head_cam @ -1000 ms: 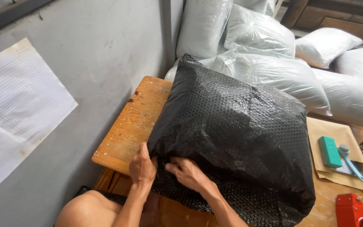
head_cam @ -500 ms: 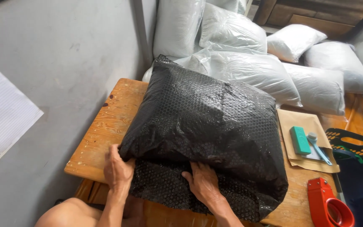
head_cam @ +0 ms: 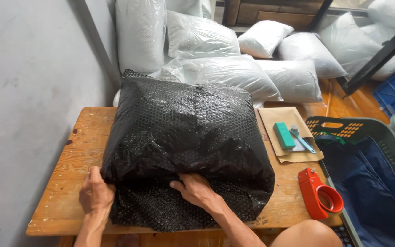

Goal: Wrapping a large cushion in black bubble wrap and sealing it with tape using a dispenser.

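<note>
a big black bubble-wrap parcel [head_cam: 186, 146] fills the middle of a wooden worktop [head_cam: 76, 155], reaching its near edge. the left hand [head_cam: 96, 194] grips the parcel's near left corner, fingers curled on it. the right hand [head_cam: 196, 190] presses flat on its near fold, fingers together. a red tape dispenser [head_cam: 318, 194] sits at the near right corner.

wall: I see plain grey wall [head_cam: 28, 82] on the left
table: worn wooden table [head_cam: 69, 155], paint-flecked
floor: wooden floor [head_cam: 344, 103] at right
behind: white pillows [head_cam: 225, 73] in clear plastic
light: even daylight
</note>
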